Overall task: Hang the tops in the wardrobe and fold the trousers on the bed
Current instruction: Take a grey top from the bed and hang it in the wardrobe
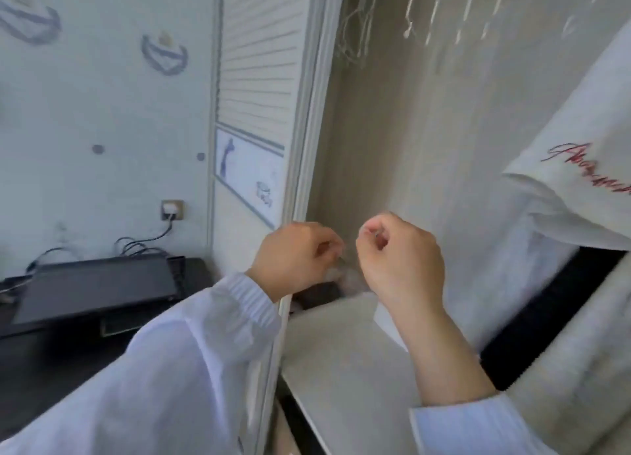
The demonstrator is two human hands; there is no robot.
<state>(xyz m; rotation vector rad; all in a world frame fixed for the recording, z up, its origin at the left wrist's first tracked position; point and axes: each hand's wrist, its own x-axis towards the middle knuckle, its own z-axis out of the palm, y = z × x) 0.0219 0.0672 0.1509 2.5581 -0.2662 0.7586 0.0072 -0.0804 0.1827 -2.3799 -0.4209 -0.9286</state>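
Both hands are raised in front of the open wardrobe, close together but not touching. The left hand has its fingers curled in, and the right hand has thumb and forefinger drawn together as if pinching something thin. The frame is blurred, and I cannot tell whether either hand really holds anything; a faint pale shape shows between and below them, too smeared to name.

A white top with red lettering hangs at the right edge of the wardrobe, above a dark band that may be another garment. Empty wire hangers hang from the rail at the top left of the opening, well above the hands. No trousers or bed are in view.

My judgement is that one top is already up and the hands are between garments. To do the next hanging well, take one hanger free of its neighbours by the hook so they do not tangle, feed it through the neck of the top rather than stretching the collar, and settle both shoulders evenly before hooking it onto the rail beside the white top. The sliding door stands just to the left, so keep sleeves clear of its edge
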